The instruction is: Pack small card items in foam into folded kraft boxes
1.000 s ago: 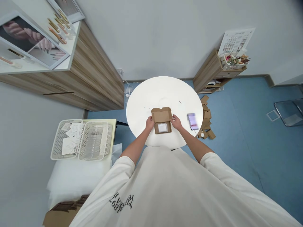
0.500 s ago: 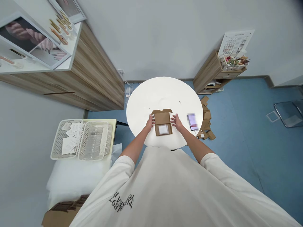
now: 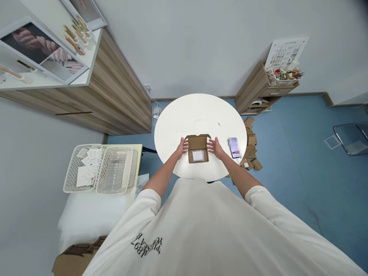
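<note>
On a round white table [image 3: 198,111] stands a small brown cardboard box [image 3: 197,142] with its lid raised at the back. Inside its tray lies a flat white packet [image 3: 198,155] that looks wrapped in clear plastic. My left hand [image 3: 182,147] is at the box's left side, fingers stretched and spread. Mirroring it on the right side is my right hand [image 3: 215,147], also with fingers apart. The fingertips of both hands are at the lid's side edges; whether they press on the cardboard I cannot tell.
A phone [image 3: 234,147] with a cable lies right of the box. Several cardboard boxes [image 3: 251,142] are piled on the floor beyond the table's right edge. At left, a white basket [image 3: 83,168] of cards adjoins another basket [image 3: 115,170] of clear items. A wooden cabinet [image 3: 120,84] stands behind them.
Both hands have loosened from the box's sides and their fingers have spread. The lid has tipped up from lying further back, and its side flaps now angle outward.
</note>
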Demonstrator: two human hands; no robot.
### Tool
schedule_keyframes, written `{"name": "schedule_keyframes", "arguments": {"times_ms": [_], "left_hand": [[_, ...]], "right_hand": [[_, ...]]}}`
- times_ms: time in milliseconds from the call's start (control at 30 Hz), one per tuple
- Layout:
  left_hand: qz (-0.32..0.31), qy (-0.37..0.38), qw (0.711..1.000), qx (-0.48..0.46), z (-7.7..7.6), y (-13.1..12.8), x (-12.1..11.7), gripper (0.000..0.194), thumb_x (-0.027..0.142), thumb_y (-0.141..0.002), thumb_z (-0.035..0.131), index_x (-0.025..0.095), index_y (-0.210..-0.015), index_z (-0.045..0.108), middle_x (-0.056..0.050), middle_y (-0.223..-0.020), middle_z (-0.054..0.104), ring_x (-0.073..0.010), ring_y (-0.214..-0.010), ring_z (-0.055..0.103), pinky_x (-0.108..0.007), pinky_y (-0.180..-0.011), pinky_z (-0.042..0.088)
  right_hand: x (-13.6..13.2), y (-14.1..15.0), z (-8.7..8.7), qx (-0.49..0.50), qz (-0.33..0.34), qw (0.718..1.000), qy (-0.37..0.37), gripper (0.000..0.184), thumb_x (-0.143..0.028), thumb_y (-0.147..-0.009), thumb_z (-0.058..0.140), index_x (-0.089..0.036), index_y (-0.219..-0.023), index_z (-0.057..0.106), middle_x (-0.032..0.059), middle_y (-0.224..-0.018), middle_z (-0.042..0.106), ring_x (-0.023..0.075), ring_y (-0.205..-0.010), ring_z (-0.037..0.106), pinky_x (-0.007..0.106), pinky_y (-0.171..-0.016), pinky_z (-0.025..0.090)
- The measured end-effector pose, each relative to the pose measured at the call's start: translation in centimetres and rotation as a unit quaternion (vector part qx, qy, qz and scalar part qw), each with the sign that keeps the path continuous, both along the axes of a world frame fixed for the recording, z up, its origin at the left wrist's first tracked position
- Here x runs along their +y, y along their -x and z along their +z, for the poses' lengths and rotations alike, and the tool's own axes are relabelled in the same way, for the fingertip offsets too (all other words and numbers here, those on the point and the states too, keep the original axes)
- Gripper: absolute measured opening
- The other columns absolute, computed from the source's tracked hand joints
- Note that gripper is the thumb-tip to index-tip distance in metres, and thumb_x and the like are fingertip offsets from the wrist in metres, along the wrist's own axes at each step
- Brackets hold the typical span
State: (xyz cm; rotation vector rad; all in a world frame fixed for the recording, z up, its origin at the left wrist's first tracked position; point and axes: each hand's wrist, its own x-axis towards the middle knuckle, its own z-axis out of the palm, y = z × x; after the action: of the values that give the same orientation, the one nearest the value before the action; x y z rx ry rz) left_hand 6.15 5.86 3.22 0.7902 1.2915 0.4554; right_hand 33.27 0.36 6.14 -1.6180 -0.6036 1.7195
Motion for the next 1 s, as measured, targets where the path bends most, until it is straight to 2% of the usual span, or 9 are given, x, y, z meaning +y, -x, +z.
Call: {"name": "schedule_keyframes", "arguments": {"times_ms": [133, 267, 367, 433, 533, 633, 733, 800, 1000], "left_hand": [[0.006, -0.042, 0.999, -0.009, 0.3, 0.1, 0.5, 0.079, 0.083, -0.092, 0.024, 0.024, -0.128, 0.061, -0.014, -0.141, 0.058, -0.0281, -0.118, 0.063, -0.036, -0.088, 0.052], [-0.015, -0.111, 0.993, 0.023, -0.4, 0.1, -0.2, 0.058, 0.072, -0.095, 0.04, 0.024, -0.114, 0.066, -0.009, -0.129, 0.065, -0.0258, -0.116, 0.063, -0.037, -0.092, 0.052], [-0.071, -0.182, 0.974, 0.116, -1.8, 0.4, -2.0, 0.038, 0.055, -0.091, 0.056, 0.023, -0.108, 0.068, -0.008, -0.122, 0.068, -0.0262, -0.114, 0.063, -0.04, -0.098, 0.051], [-0.135, -0.236, 0.944, 0.185, -3.0, 0.7, -3.7, 0.032, 0.043, -0.09, 0.06, 0.023, -0.114, 0.068, -0.009, -0.131, 0.064, -0.0278, -0.124, 0.057, -0.042, -0.108, 0.045], [-0.218, -0.282, 0.897, 0.262, -4.6, 1.3, -6.3, 0.044, 0.031, -0.087, 0.06, 0.021, -0.131, 0.063, -0.013, -0.149, 0.049, -0.0326, -0.14, 0.044, -0.048, -0.117, 0.036], [-0.255, -0.286, 0.879, 0.284, -5.4, 1.7, -8.4, 0.064, 0.026, -0.086, 0.061, 0.023, -0.149, 0.049, -0.013, -0.155, 0.042, -0.0343, -0.143, 0.04, -0.05, -0.117, 0.036], [-0.253, -0.292, 0.884, 0.264, -5.6, 1.6, -9.4, 0.075, 0.024, -0.084, 0.06, 0.023, -0.155, 0.038, -0.014, -0.156, 0.04, -0.0333, -0.143, 0.04, -0.049, -0.117, 0.036], [-0.224, -0.298, 0.894, 0.25, -5.6, 1.4, -9.6, 0.076, 0.021, -0.084, 0.058, 0.022, -0.156, 0.034, -0.015, -0.155, 0.041, -0.0318, -0.144, 0.04, -0.049, -0.118, 0.035], [-0.137, -0.242, 0.934, 0.225, -6.0, 0.8, -9.3, 0.078, 0.02, -0.082, 0.062, 0.017, -0.154, 0.034, -0.019, -0.155, 0.041, -0.0314, -0.144, 0.04, -0.048, -0.12, 0.033]], "right_hand": [[0.3, -0.3, 0.0, 0.017, 0.005, 0.999, -0.028, 0.08, -0.078, -0.096, 0.022, -0.025, -0.149, 0.048, 0.0108, -0.152, 0.051, 0.0261, -0.124, 0.062, 0.04, -0.103, 0.053], [-0.2, -0.3, -0.8, -0.022, 0.029, 0.998, -0.049, 0.067, -0.073, -0.096, 0.036, -0.026, -0.137, 0.06, 0.0084, -0.151, 0.052, 0.026, -0.126, 0.06, 0.04, -0.103, 0.053], [-1.6, 0.0, -2.1, -0.097, 0.094, 0.987, -0.083, 0.056, -0.067, -0.094, 0.048, -0.025, -0.126, 0.067, 0.0082, -0.139, 0.061, 0.0278, -0.125, 0.059, 0.044, -0.107, 0.049], [-2.9, 0.2, -3.2, -0.171, 0.148, 0.969, -0.102, 0.051, -0.06, -0.091, 0.056, -0.023, -0.124, 0.069, 0.0099, -0.137, 0.063, 0.0299, -0.128, 0.056, 0.047, -0.112, 0.044], [-5.2, 0.5, -4.7, -0.287, 0.202, 0.929, -0.114, 0.054, -0.048, -0.087, 0.064, -0.022, -0.134, 0.064, 0.0115, -0.152, 0.048, 0.0322, -0.144, 0.039, 0.049, -0.122, 0.03], [-7.0, 0.8, -5.8, -0.311, 0.242, 0.91, -0.127, 0.065, -0.04, -0.087, 0.062, -0.021, -0.148, 0.051, 0.0132, -0.156, 0.042, 0.0307, -0.145, 0.039, 0.047, -0.121, 0.032], [-7.9, 1.2, -6.4, -0.318, 0.235, 0.907, -0.142, 0.071, -0.037, -0.087, 0.059, -0.023, -0.154, 0.042, 0.0121, -0.155, 0.042, 0.0286, -0.143, 0.041, 0.046, -0.12, 0.035], [-8.2, 1.5, -6.6, -0.331, 0.206, 0.911, -0.138, 0.072, -0.035, -0.087, 0.058, -0.024, -0.155, 0.038, 0.0123, -0.155, 0.041, 0.0284, -0.142, 0.043, 0.047, -0.118, 0.038], [-8.5, 2.4, -6.4, -0.323, 0.159, 0.929, -0.085, 0.07, -0.033, -0.084, 0.06, -0.024, -0.151, 0.043, 0.0124, -0.153, 0.045, 0.0301, -0.133, 0.052, 0.048, -0.113, 0.044]]}}
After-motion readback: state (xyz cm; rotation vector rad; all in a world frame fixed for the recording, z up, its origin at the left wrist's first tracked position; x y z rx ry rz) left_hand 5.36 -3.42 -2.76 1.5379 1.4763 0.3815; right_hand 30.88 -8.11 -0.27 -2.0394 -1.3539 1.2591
